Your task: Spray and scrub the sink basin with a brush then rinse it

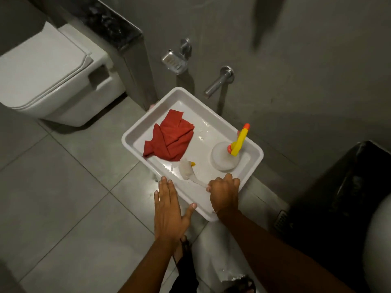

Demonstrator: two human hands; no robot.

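A white rectangular sink basin (pixel 131 142) juts out from the grey wall below me. Inside it lie a crumpled red cloth (pixel 169 138) and a clear spray bottle (pixel 224 157) with a yellow and orange trigger head. My right hand (pixel 224 193) is shut on the pale handle of a white brush (pixel 187 169), whose bristle head rests on the basin floor near the front rim. My left hand (pixel 169 208) lies flat with fingers spread against the basin's front left edge, thumb on the rim. The basin floor looks wet.
A steel tap spout (pixel 218 82) and a metal soap dish (pixel 174 61) stick out of the wall above the basin. A white toilet (pixel 53 75) stands at the left. A black bin (pixel 342 197) sits at the right. My sandalled feet stand on grey floor tiles.
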